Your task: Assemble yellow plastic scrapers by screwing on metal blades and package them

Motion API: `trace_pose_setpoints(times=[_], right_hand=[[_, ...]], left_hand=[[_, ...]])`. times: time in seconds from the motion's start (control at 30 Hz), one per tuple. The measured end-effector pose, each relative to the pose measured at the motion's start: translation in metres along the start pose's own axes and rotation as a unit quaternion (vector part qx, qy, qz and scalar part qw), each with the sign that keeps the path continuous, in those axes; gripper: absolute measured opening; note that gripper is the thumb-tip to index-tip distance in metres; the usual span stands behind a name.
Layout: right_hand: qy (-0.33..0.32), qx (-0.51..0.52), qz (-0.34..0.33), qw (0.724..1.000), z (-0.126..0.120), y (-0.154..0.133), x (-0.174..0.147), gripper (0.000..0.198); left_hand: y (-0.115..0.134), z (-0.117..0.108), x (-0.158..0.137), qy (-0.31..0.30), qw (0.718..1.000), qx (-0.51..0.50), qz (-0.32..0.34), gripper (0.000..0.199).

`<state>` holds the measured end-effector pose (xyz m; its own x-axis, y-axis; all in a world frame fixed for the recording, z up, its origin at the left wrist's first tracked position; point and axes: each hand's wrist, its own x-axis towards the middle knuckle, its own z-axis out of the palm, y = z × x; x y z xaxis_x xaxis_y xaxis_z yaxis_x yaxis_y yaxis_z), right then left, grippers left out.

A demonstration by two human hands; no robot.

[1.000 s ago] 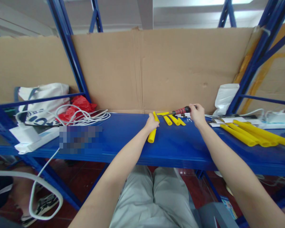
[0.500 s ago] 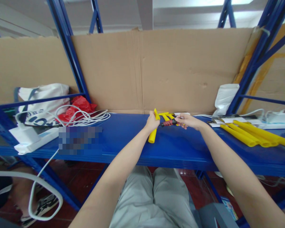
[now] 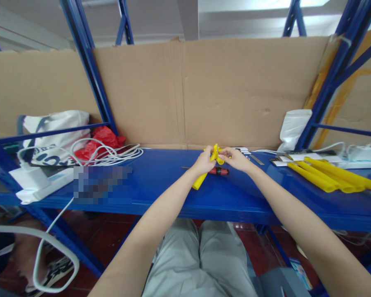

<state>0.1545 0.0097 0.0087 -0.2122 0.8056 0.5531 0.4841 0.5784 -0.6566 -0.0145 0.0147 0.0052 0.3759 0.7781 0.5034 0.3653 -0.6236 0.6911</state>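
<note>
My left hand [image 3: 205, 161] is wrapped round a yellow plastic tube [image 3: 200, 181], whose lower end sticks out below the fist and points toward me. At its top, a yellow fitting [image 3: 215, 153] shows between my hands. My right hand [image 3: 236, 159] has its fingers closed at the right side of that yellow fitting; whether they hold a separate piece cannot be made out. A red and black screwdriver [image 3: 219, 170] lies on the blue tabletop just below my hands, its thin shaft pointing left.
Several yellow tubes [image 3: 340, 175] lie at the right of the blue table [image 3: 160, 181]. A thin metal strip [image 3: 257, 160] lies beyond my right hand. White cables [image 3: 126, 153], a red bag [image 3: 100, 142] and a power strip [image 3: 46, 185] are at the left. Cardboard [image 3: 235, 90] walls the back.
My right hand has let go of the screwdriver, which now lies on the table. That hand has moved left to the yellow fitting. The left hand keeps the tube, shifted slightly right.
</note>
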Motion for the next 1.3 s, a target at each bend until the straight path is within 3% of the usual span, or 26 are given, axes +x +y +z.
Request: trace_pose_setpoints(times=[0.23,0.63,0.9,1.3], right_hand=[[0.071,0.022,-0.017,0.997,0.010,-0.002,0.001,0.031],[0.069,0.068,0.007,0.995,0.012,-0.004,0.001,0.032],[0.072,0.065,-0.010,0.995,0.014,0.000,0.004,0.028],[0.072,-0.023,-0.040,0.996,0.013,0.002,0.005,0.008]], left_hand=[[0.004,0.000,-0.002,-0.019,0.998,0.052,0.013,0.030],[0.011,-0.001,-0.005,-0.026,0.998,0.062,0.014,0.034],[0.004,0.003,0.001,-0.004,0.999,0.042,0.021,0.034],[-0.008,0.010,0.010,0.009,0.999,-0.035,0.021,0.033]])
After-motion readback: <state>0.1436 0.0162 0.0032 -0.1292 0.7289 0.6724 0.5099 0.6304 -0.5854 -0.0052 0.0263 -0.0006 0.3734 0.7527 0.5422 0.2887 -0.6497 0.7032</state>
